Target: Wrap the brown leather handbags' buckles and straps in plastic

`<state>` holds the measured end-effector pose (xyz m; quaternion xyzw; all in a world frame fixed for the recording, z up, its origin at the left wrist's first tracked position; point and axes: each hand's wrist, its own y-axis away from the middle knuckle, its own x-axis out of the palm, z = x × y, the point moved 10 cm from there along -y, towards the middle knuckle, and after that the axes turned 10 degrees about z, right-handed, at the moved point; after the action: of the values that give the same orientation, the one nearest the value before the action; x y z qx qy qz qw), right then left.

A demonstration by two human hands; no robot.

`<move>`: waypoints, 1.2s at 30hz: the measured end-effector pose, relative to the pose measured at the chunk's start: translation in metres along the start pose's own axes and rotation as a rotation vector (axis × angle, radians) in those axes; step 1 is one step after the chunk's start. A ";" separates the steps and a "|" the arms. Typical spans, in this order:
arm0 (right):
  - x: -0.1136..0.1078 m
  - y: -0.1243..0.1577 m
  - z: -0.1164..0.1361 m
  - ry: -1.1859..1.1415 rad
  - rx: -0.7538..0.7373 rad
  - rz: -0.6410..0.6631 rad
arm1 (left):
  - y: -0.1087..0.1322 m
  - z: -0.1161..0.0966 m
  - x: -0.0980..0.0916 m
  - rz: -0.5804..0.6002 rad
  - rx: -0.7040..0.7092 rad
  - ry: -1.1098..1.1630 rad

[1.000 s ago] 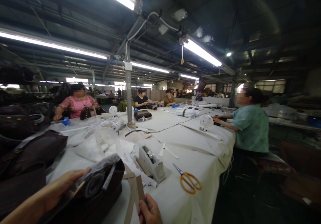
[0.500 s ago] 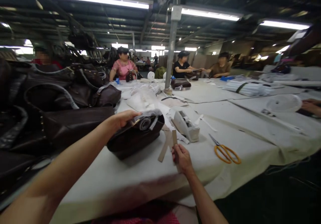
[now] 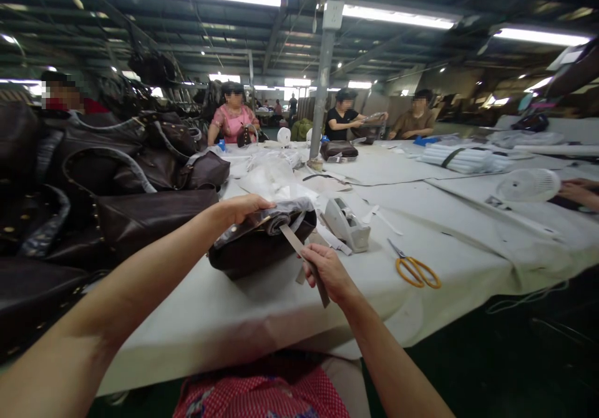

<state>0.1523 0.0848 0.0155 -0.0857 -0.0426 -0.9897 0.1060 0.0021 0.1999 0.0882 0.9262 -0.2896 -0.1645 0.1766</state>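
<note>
A dark brown leather bag (image 3: pixel 253 252) lies on the white-covered table (image 3: pixel 196 318) in front of me. My left hand (image 3: pixel 248 207) is closed on its upper edge, where clear plastic wrap (image 3: pixel 299 206) covers part of it. A rolled, plastic-wrapped piece (image 3: pixel 277 221) sits at the bag's upper side. My right hand (image 3: pixel 325 269) pinches a flat grey-brown strip (image 3: pixel 293 240), whose far end touches or overlaps the roll. Another such strip lies on the table, mostly hidden behind my right hand.
A tape dispenser (image 3: pixel 347 224) stands beyond my right hand, with orange-handled scissors (image 3: pixel 416 270) farther right. Brown bags (image 3: pixel 154 218) are heaped at the left. A small white fan (image 3: pixel 528 186) is near another person's hand at right. Co-workers sit across the table.
My right hand has lifted the strip from the table and brought it left, its tip now at the roll. My left hand still holds the bag.
</note>
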 end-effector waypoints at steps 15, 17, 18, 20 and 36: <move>0.021 -0.028 -0.012 -0.057 -0.071 -0.078 | 0.004 -0.005 0.025 0.080 0.042 -0.059; 0.026 -0.037 -0.007 -0.097 -0.104 -0.096 | 0.003 -0.003 0.028 0.102 0.041 -0.054; 0.027 -0.041 -0.004 -0.119 -0.117 -0.110 | 0.003 -0.002 0.029 0.118 0.042 -0.049; 0.030 -0.048 0.003 -0.152 -0.134 -0.130 | 0.002 -0.002 0.030 0.135 0.053 -0.035; 0.005 -0.065 0.004 -0.199 -0.288 -0.350 | -0.003 -0.003 0.029 0.084 0.161 -0.076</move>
<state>0.1337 0.1472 0.0166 -0.1882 0.0747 -0.9756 -0.0852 0.0278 0.1859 0.0839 0.9176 -0.3470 -0.1682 0.0970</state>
